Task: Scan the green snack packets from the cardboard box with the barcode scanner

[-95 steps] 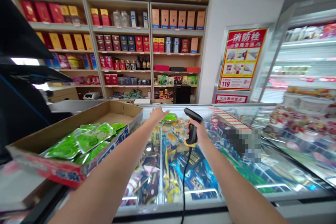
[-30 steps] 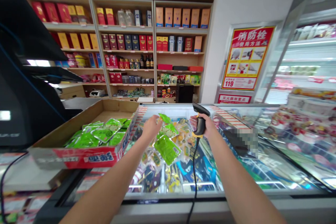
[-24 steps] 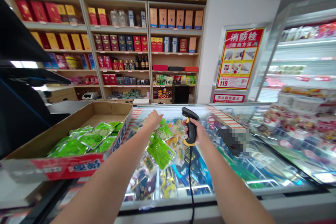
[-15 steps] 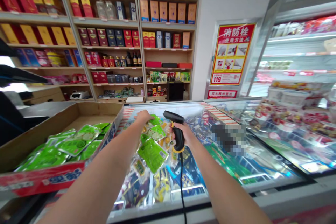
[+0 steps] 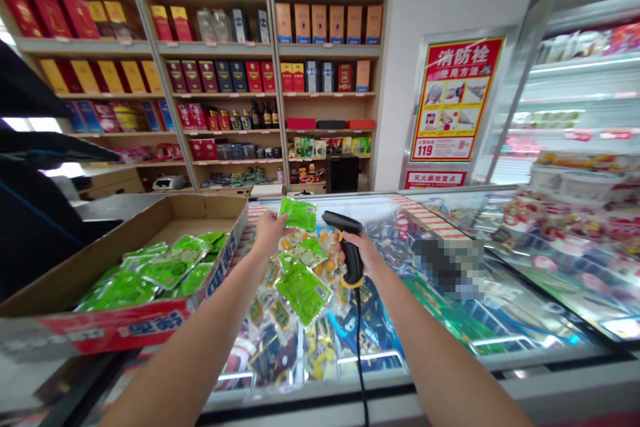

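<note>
My left hand (image 5: 270, 232) grips the left edge of a green snack packet (image 5: 299, 214), lifted just above the freezer's glass top. In my right hand (image 5: 361, 248) is a black and yellow barcode scanner (image 5: 353, 260), fingers wrapped round its handle and its head pointing left toward the packet. From the handle a black cable runs down over the freezer's front edge. Below the held packet, more green packets (image 5: 303, 293) lie overlapping on the glass. To the left, an open cardboard box (image 5: 135, 320) contains several similar green packets (image 5: 175, 261).
Under the glass of the chest freezer (image 5: 300, 392) lie many wrapped goods. Behind it stand wooden shelves (image 5: 327, 103) with boxed bottles. A red and yellow sign (image 5: 456, 100) hangs on the wall, and a lit display fridge (image 5: 570, 120) is at right. A dark-clothed person (image 5: 35, 213) is at far left.
My left hand has raised a green packet off the glass and turned it face-on beside the scanner. The scanner stays at about the same place over the freezer. The view has shifted slightly left.
</note>
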`<state>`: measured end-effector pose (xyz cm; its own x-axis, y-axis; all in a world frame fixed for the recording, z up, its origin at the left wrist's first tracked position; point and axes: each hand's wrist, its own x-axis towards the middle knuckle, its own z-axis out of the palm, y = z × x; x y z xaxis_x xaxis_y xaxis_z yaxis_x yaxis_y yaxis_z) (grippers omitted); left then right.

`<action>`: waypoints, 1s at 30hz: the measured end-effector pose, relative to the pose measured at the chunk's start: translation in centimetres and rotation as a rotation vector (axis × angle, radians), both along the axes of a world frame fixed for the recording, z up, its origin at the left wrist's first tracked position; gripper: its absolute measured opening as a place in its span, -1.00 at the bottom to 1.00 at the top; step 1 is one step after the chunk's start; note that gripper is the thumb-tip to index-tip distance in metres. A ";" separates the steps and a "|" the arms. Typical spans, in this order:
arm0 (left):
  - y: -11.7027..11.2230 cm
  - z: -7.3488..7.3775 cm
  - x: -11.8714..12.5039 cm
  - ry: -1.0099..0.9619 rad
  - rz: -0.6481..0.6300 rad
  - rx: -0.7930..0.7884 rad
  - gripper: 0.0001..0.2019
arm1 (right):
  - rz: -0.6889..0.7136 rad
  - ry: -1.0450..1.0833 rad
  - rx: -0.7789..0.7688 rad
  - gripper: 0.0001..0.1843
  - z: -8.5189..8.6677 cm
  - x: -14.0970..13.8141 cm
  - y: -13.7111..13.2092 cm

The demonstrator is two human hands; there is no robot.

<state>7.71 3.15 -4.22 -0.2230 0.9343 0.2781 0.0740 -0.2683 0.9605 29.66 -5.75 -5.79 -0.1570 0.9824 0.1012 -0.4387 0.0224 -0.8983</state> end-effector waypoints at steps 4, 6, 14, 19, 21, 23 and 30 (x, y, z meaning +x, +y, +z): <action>-4.5 -3.7 -0.3 -0.390 -0.012 0.121 -0.62 | -0.045 -0.085 0.106 -0.72 0.3 0.0 -0.2; -5.2 -4.5 -0.3 -0.429 0.014 0.122 -0.59 | -0.057 -0.173 0.156 -0.70 0.2 0.1 -0.1; -4.6 -4.5 -0.3 -0.421 -0.024 0.113 -0.55 | -0.065 -0.279 0.194 -0.70 -0.1 0.3 0.0; -5.4 -4.3 0.1 -0.400 -0.057 0.116 -0.53 | -0.047 -0.311 0.197 -0.70 -0.2 0.1 -0.1; -5.6 -4.2 0.2 -0.390 -0.062 0.114 -0.54 | -0.041 -0.321 0.197 -0.68 -0.3 0.0 -0.1; -5.7 -4.1 0.3 -0.388 -0.062 0.116 -0.55 | -0.037 -0.328 0.191 -0.67 -0.3 0.0 -0.1; -5.7 -4.2 0.3 -0.393 -0.063 0.134 -0.55 | -0.034 -0.335 0.176 -0.66 -0.1 -0.1 -0.3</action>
